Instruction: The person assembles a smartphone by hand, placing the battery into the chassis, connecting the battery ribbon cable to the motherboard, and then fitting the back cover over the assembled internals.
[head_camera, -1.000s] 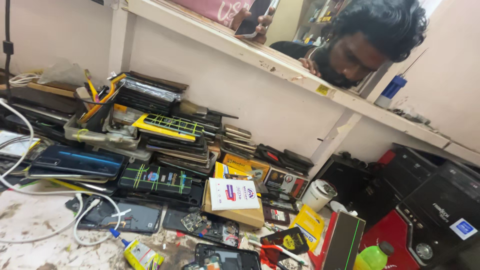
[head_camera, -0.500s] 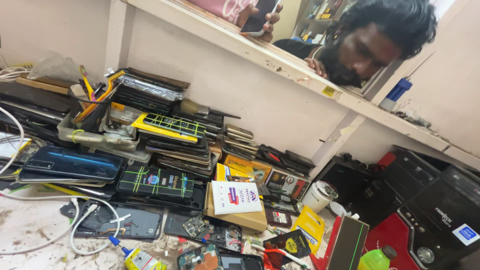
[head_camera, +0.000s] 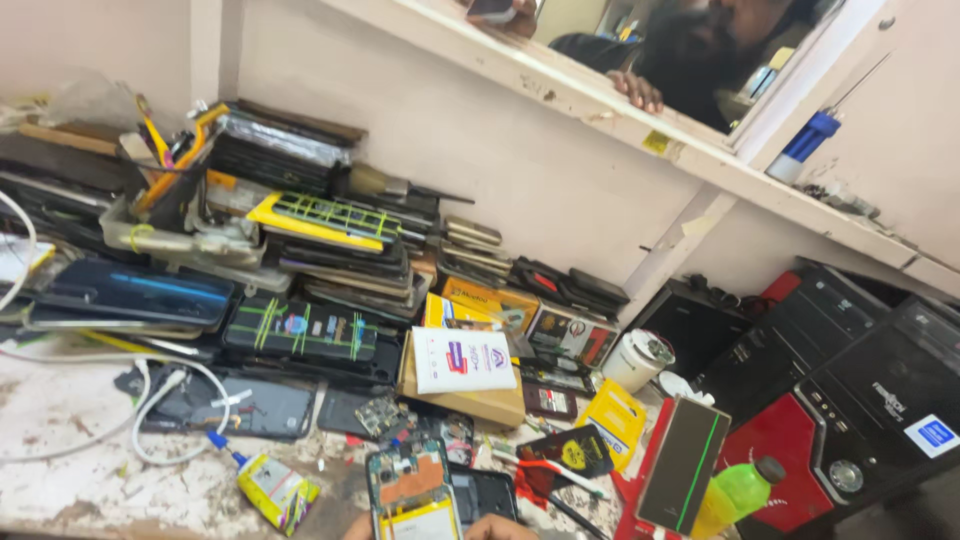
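Two fingertips (head_camera: 492, 527) show at the bottom edge, just beside an opened phone (head_camera: 410, 493) lying back-up on the stained tabletop (head_camera: 70, 470); which hand each belongs to, and whether either grip is spread or closed, cannot be told. A glue tube (head_camera: 275, 488) lies left of it, a green bottle (head_camera: 738, 493) well right.

Green bottle (head_camera: 738, 492), white cable (head_camera: 150, 410), black PC tower (head_camera: 880, 420) w/ phone stacks (head_camera: 300, 240)
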